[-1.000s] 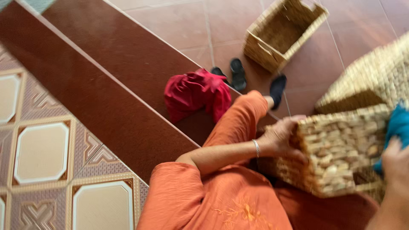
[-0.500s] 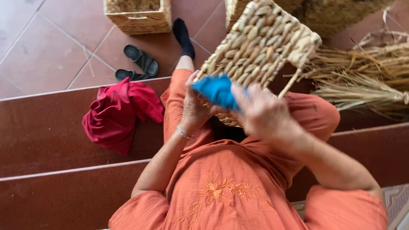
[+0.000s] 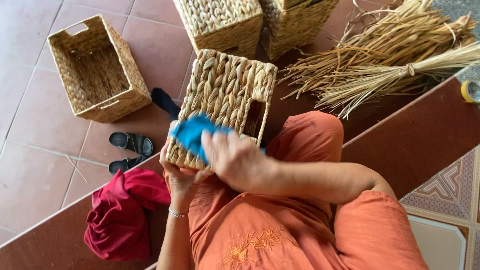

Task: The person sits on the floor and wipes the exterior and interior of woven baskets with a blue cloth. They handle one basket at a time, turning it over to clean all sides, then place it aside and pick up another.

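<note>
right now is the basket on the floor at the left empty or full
Empty: the open basket stands upright on the tiles, and its bare woven bottom and inner walls show, nothing inside.

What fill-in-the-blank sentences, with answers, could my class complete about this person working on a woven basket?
1. The right hand presses a cloth of ____ colour against the woven basket.
2. The left hand grips that basket from ____.
3. A pair of black ____ lies on the floor tiles beside the red cloth.
4. The empty basket stands with its opening facing ____.

Missing words: blue; below; sandals; up
</note>
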Motion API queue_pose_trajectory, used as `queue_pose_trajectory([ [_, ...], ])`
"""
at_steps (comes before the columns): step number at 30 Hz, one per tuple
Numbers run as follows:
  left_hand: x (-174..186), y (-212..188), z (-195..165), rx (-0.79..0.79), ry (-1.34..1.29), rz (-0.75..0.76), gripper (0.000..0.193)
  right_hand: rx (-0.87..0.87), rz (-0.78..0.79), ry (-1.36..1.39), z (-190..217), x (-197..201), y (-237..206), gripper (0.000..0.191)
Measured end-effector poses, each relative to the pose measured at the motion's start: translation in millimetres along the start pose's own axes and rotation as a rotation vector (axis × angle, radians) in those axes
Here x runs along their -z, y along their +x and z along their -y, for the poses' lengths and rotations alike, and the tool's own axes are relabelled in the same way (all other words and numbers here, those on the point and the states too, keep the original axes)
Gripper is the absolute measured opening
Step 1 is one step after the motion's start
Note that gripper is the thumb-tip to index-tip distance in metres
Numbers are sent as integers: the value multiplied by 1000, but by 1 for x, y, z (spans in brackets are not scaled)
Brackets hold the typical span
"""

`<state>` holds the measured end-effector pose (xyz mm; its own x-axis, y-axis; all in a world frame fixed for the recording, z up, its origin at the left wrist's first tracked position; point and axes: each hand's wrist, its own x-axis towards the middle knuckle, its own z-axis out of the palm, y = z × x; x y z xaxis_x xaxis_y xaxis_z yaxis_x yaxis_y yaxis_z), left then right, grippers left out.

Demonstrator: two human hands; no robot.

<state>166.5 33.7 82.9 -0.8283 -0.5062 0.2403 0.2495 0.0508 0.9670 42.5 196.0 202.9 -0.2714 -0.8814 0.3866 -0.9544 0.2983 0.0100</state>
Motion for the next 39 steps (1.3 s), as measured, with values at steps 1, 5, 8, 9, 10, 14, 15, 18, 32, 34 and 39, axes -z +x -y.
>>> queue_pose_trajectory([
  [1,2,-3,-1,-11,166,-24,116,44,6,34,13,10,-9,46],
  [5,3,-11,-2,52,374,-75,118,54,-19,96,0,8,0,45],
  [8,-4,-14,-6,-1,277,-34,115,-105,54,-139,-71,-39,43,33],
  [9,-6,-15,-8,-7,260,-28,116,-217,15,-168,-99,-52,56,40],
  [10,-8,-16,-9,-19,241,-26,116,-365,23,-73,-126,-59,67,36],
  [14,-11,-14,-6,-6,185,-43,117,-646,24,-68,-145,-63,92,39],
  [15,-9,-12,-3,-5,156,-36,118,-607,51,-14,-130,-56,91,37],
  [18,-1,-10,9,-12,152,-24,119,-146,-36,-468,-52,-30,61,44],
  [32,-4,-13,12,117,-95,45,117,-574,-37,65,-144,-71,95,33],
  [34,-4,-11,11,97,-62,21,111,-583,10,-118,-143,-74,103,49],
  [39,11,-11,19,72,105,11,120,-31,21,-376,-29,-16,44,40],
])
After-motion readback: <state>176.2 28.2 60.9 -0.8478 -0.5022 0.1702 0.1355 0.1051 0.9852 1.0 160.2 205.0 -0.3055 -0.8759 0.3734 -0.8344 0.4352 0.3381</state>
